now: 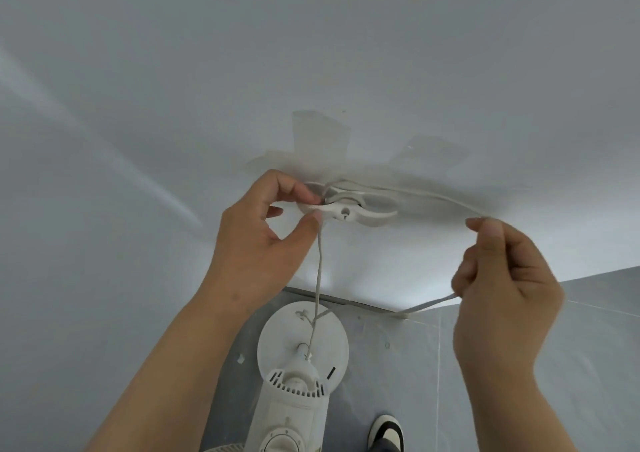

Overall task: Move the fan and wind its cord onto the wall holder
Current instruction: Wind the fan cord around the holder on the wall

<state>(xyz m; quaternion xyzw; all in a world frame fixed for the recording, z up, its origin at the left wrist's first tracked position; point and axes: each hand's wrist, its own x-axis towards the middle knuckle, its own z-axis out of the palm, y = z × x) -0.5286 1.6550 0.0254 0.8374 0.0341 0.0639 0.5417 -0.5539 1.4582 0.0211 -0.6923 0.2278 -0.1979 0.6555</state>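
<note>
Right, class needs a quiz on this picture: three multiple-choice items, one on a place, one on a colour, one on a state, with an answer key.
1. Where does the fan stand?
A. on the floor below the holder
B. on a table
C. hung on the wall

2. What colour is the cord?
A. black
B. white
C. red

3. What is the right hand doing?
A. hanging idle
B. pressing flat on the wall
C. holding the cord

Key:
1 A, its round base sits on the grey floor under the holder.
2 B, it runs pale white from the holder to the hand.
3 C, its fingers curl round the cord while the left hand pinches at the holder.
</note>
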